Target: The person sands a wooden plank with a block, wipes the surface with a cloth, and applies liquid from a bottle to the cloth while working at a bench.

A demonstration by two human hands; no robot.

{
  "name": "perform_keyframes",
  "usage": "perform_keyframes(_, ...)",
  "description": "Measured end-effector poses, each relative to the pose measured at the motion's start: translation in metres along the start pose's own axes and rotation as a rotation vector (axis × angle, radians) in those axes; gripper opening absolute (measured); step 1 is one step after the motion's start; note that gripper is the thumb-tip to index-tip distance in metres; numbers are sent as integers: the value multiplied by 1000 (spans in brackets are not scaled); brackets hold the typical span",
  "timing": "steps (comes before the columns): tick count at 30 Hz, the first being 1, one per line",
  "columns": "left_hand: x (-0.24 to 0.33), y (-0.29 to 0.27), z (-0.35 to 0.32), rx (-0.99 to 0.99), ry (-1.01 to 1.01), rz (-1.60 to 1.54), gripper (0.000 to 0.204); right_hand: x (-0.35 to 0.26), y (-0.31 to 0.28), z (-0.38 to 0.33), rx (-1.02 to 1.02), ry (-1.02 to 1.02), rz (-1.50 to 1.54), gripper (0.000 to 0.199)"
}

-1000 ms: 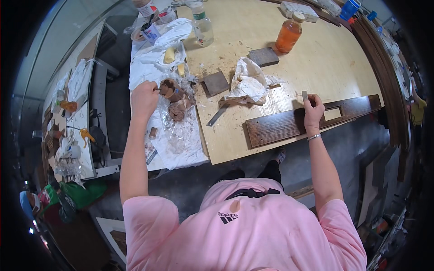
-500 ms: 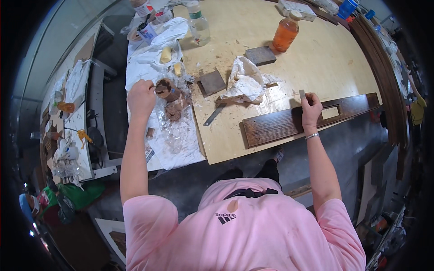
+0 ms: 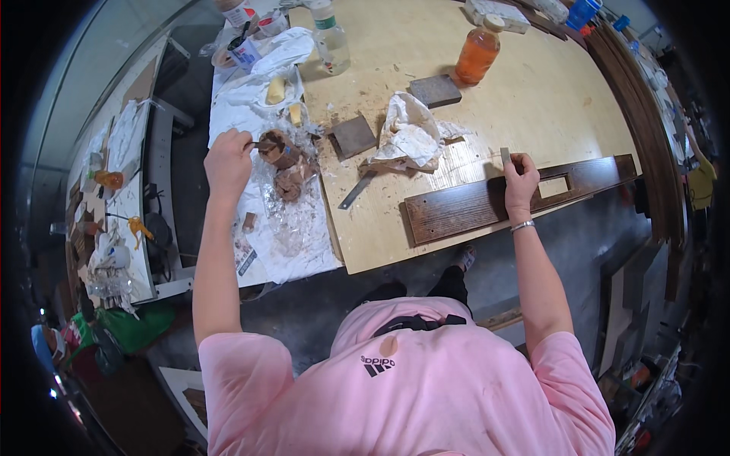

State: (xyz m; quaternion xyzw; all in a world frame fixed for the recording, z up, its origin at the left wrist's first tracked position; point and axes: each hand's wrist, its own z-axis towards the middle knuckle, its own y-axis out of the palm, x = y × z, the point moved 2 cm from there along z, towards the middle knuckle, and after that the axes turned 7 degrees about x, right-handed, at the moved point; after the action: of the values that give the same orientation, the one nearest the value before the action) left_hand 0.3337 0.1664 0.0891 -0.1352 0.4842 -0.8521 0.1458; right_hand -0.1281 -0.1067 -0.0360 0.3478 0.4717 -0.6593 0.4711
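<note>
My left hand [image 3: 228, 161], fingers closed, pinches a thin dark tool [image 3: 260, 144] whose end reaches the mouth of a tub of brown paste [image 3: 280, 152]. More brown paste [image 3: 289, 185] lies in a lump beside the tub on clear plastic. At the right, my right hand [image 3: 521, 184] is closed on a small flat metal blade [image 3: 505, 156] that points upward. That hand is over a dark brown wooden board [image 3: 456, 211] with a rectangular cutout, which lies along the table's near edge. Another flat metal strip [image 3: 357, 191] rests left of the board.
On the pale wooden table [image 3: 547, 91] are a crumpled stained cloth [image 3: 411, 137], two dark blocks, namely one near block [image 3: 353, 137] and one far block [image 3: 435, 90], an orange-filled bottle [image 3: 477, 53] and a clear bottle [image 3: 329, 42]. Long dark boards [image 3: 639, 106] line the right edge.
The view has shifted slightly. My left hand has moved a little left and down, with more of the dark tool showing at the tub. My right hand keeps its place over the board.
</note>
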Motion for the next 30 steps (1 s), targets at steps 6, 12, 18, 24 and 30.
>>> perform_keyframes(6, 8, -4, -2, -50, 51, -64, 9, -2, 0, 0, 7, 8, 19, 16)
perform_keyframes(12, -13, -14, -22, 32, -106, -85, 5, -1, 0, 0, -2, -19, -5, 16)
perform_keyframes(18, -37, 9, -35, 185, -527, -459, 4, -1, 0, 0, 11, -14, -6, 16)
perform_keyframes(24, -52, 38, -47, 159, -895, -859, 7, 0, -1, 0, 4, 11, 16, 16)
perform_keyframes(30, -71, 57, -58, -132, -952, -671, 18, -12, 1, 0, 37, -28, -146, 19)
